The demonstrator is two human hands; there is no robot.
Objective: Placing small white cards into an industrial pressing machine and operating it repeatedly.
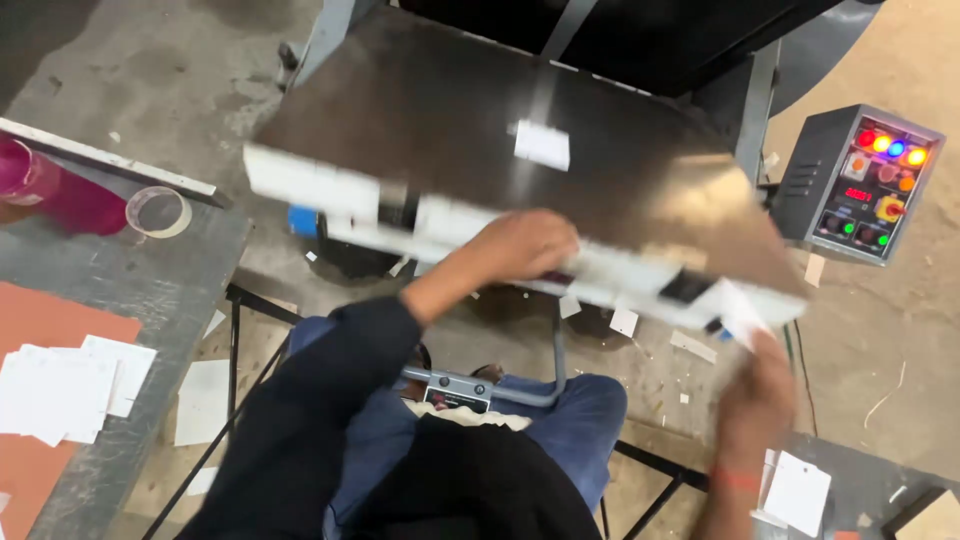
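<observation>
A slanted dark metal plate point(450, 110) of a machine stands before me, with a white strip point(330, 190) along its front edge. My left hand point(525, 245), in a black sleeve, rests curled on that front edge near the middle; blur hides its grip. My right hand point(755, 400) is low at the right, just below the plate's right corner, pinching a small white card point(740, 315). Another white card point(541, 145) lies on the plate, further up. Both hands are blurred by motion.
A grey control box point(865, 180) with coloured lights stands at the right. The grey table point(150, 290) on the left holds an orange sheet point(40, 330), white cards point(70, 385), a pink cup point(30, 175) and a tape roll point(158, 211). More white cards point(797, 492) lie at the lower right. Paper scraps litter the floor.
</observation>
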